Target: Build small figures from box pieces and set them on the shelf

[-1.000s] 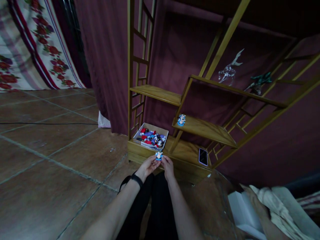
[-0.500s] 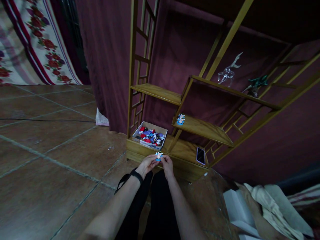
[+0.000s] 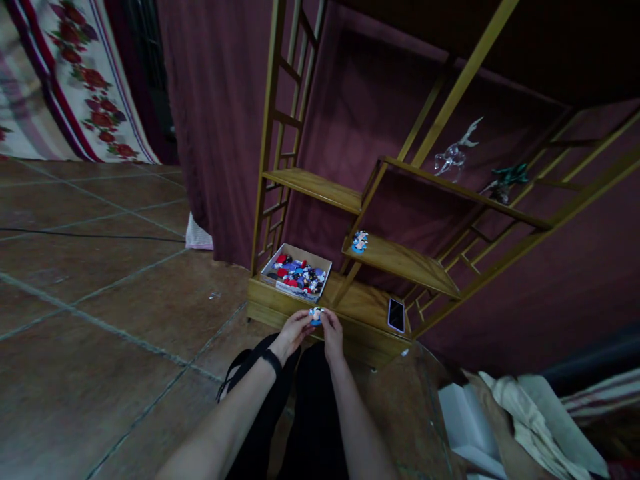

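A small blue-and-white figurine (image 3: pixel 315 315) is pinched between the fingertips of my left hand (image 3: pixel 293 331) and my right hand (image 3: pixel 333 333), just in front of the bottom board of a wooden shelf unit (image 3: pixel 320 189). A black band circles my left wrist. Behind my hands, an open cardboard box (image 3: pixel 297 272) full of several small colourful figurines sits on the bottom board. Another blue-and-white figurine (image 3: pixel 359 241) stands on the middle shelf.
A phone (image 3: pixel 396 315) lies on the bottom board to the right. A clear glass animal (image 3: pixel 454 155) and a dark green ornament (image 3: pixel 503 180) stand on the upper shelf. Maroon curtain hangs behind. Tiled floor spreads left. Cloth and white paper (image 3: pixel 505 420) lie at lower right.
My hands stay together on the small figurine, turning it slightly. The view has drifted a little to the right and down.
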Demonstrator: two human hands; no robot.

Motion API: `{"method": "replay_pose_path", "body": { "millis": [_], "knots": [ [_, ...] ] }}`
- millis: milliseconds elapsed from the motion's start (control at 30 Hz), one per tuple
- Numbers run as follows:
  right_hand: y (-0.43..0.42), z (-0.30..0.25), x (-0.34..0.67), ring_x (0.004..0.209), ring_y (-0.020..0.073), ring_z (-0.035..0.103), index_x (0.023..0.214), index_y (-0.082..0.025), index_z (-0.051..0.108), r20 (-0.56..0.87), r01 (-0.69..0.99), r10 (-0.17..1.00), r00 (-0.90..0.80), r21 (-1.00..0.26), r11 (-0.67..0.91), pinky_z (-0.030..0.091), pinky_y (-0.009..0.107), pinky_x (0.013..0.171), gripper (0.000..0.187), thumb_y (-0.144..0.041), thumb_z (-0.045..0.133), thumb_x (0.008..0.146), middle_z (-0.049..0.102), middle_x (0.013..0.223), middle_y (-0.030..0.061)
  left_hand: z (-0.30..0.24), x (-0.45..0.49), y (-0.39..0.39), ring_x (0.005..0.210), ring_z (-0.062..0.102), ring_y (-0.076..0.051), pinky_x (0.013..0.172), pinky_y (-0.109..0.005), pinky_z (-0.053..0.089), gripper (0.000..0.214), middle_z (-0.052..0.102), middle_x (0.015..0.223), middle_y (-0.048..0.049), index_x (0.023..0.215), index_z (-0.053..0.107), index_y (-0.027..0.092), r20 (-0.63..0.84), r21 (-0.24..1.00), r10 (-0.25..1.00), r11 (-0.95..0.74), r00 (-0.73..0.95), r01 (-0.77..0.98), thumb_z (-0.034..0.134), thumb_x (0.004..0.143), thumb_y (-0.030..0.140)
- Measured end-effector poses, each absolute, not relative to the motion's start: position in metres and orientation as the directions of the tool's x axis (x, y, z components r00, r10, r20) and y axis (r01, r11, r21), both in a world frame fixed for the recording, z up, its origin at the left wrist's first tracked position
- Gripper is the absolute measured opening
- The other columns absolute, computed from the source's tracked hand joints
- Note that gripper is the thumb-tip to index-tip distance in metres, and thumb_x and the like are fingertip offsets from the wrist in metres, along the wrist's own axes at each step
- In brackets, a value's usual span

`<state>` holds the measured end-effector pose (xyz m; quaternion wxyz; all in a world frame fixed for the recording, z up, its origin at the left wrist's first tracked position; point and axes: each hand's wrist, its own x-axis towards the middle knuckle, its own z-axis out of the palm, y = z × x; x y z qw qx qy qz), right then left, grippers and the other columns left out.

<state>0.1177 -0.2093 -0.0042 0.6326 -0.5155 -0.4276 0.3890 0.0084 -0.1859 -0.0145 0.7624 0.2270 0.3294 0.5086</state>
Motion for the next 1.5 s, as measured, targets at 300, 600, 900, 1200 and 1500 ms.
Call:
{"method": "replay_pose_path", "body": {
  "millis": [300,600,900,1200,1500],
  "knots": [
    [-0.2071,-0.0038,0.1161,0.086,0.0184,0.061,0.087,-0.02,0.066,0.16,-0.018,0.959,0.233,-0.986,0.168,0.045,0.031,0.083,0.024,-0.036,0.06,0.07,0.069,0.09,0.0027,-0.0136,0.002,-0.1827,0.072,0.063,-0.013,0.066,-0.022,0.047,0.03,0.068,0.083,-0.0063,0.089,0.065,0.015,-0.231,0.675,0.947,0.32,0.222,-0.665,0.075,0.061,0.014],
    [-0.2054,-0.0095,0.1122,0.086,0.0177,0.061,0.092,-0.019,0.062,0.183,0.004,0.943,0.277,-0.982,0.189,0.046,0.032,0.083,0.026,-0.028,0.061,0.068,0.066,0.092,0.0033,-0.0152,0.0063,-0.1815,0.074,0.061,-0.013,0.073,-0.022,0.044,0.03,0.069,0.081,-0.0065,0.082,0.068,0.012,-0.105,0.696,0.988,0.156,0.115,-0.701,0.076,0.054,0.008],
    [-0.2027,-0.0076,0.1103,0.067,0.0141,0.058,0.089,-0.02,0.061,0.137,0.025,0.956,0.26,-0.99,0.135,0.047,0.024,0.06,0.03,-0.043,0.061,0.069,0.065,0.08,0.0008,-0.0086,0.0044,-0.1818,0.069,0.061,-0.012,0.065,-0.021,0.045,0.03,0.069,0.079,-0.0055,0.086,0.067,0.013,-0.181,0.681,0.976,0.215,0.124,-0.7,0.077,0.057,0.012],
    [-0.2058,-0.0071,0.1168,0.058,0.0115,0.055,0.089,-0.021,0.063,0.041,-0.073,0.955,0.295,-0.995,0.065,0.044,0.022,0.054,0.031,-0.045,0.059,0.071,0.064,0.071,-0.002,-0.0079,0.0028,-0.1831,0.068,0.061,-0.012,0.061,-0.021,0.047,0.02,0.067,0.08,-0.0055,0.087,0.066,0.014,-0.232,0.655,0.94,0.341,0.249,-0.674,0.07,0.07,0.022],
    [-0.2051,-0.0133,0.1198,0.088,0.019,0.061,0.103,-0.021,0.063,0.077,-0.144,0.969,0.235,-0.983,0.113,0.049,0.032,0.079,0.038,-0.035,0.063,0.068,0.066,0.101,0.0043,-0.011,0.0034,-0.1822,0.079,0.063,-0.016,0.075,-0.028,0.049,0.03,0.067,0.089,-0.0082,0.095,0.063,0.013,-0.181,0.642,0.965,0.263,0.191,-0.72,0.07,0.066,0.011]
  ]
}}
